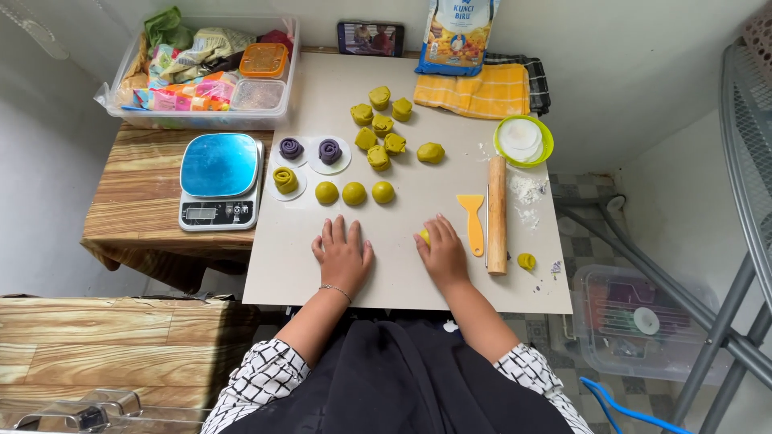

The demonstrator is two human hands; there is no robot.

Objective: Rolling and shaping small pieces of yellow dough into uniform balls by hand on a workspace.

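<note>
Dough piece (pixel 424 236), yellow-green, is being pressed under the right hand (pixel 441 252) on the pale desk (pixel 402 273); only its edge is showing by the fingers. The right grip is being kept curled loosely over the piece, not fully closed. The left hand (pixel 342 253) is being laid flat on the desk, fingers spread, grip open and holding nothing.

Work already done, as judged from the layout: three smooth balls (pixel 354 193) are being lined up just beyond the hands; seven folded pieces (pixel 379 128) and one more ball (pixel 430 153) are being grouped further back; two purple spirals (pixel 310 149) and one yellow-green spiral (pixel 285 179) are being kept on small white discs.

Left to do, apparently: the piece in hand and a small scrap (pixel 526 261) beside the rolling pin (pixel 497 214) are being left unshaped.

A yellow scraper (pixel 474 220) is lying just left of the pin. A digital scale (pixel 219 181) is standing off the left edge.
</note>
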